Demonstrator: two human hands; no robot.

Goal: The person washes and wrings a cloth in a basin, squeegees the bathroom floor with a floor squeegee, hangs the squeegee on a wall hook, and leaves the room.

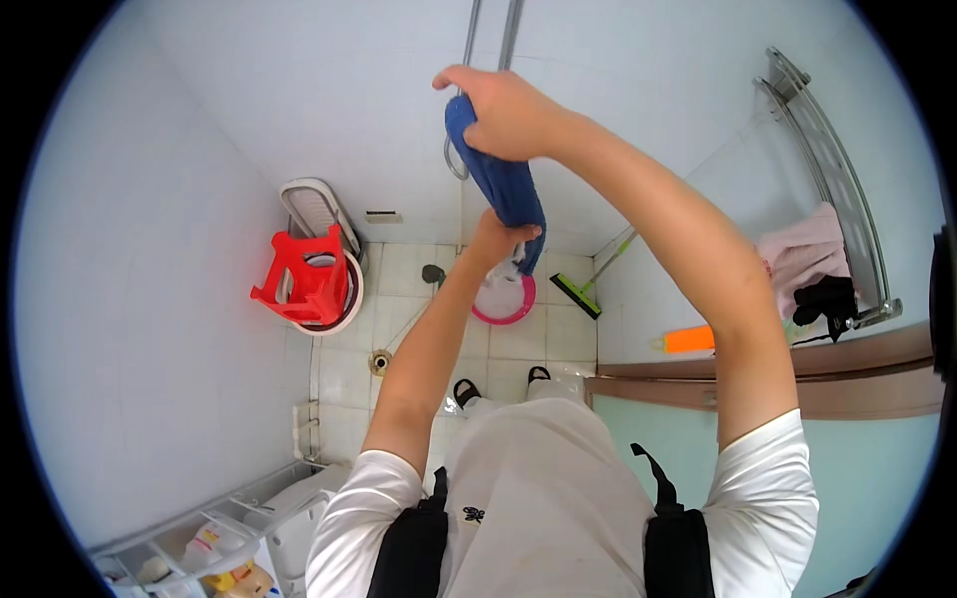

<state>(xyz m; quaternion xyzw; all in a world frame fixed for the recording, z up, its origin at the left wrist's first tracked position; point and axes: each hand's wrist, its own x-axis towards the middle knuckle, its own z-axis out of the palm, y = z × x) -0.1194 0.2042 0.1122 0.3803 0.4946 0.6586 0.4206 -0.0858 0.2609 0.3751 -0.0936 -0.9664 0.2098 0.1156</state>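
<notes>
A long piece of blue cloth (506, 186), bunched lengthwise, hangs on a slant in front of the wall. My right hand (510, 115) grips its upper end, thumb across the cloth and one finger sticking out to the left. Lower down, my left hand (492, 242) is closed around the cloth. Below it on the floor stands a pink-rimmed basin (508, 320) with whitish, foamy-looking contents. The cloth's lower end hangs over the basin's upper edge; whether it touches cannot be made out. Whitish material shows beside my left hand, partly hidden.
At left, a red plastic stool (311, 282) sits upside down on a white basin (344, 317). A green floor squeegee (578, 295) leans at the right. Metal rails (837, 149) hold a pink towel (805, 255). A floor drain (380, 362) lies left of my feet.
</notes>
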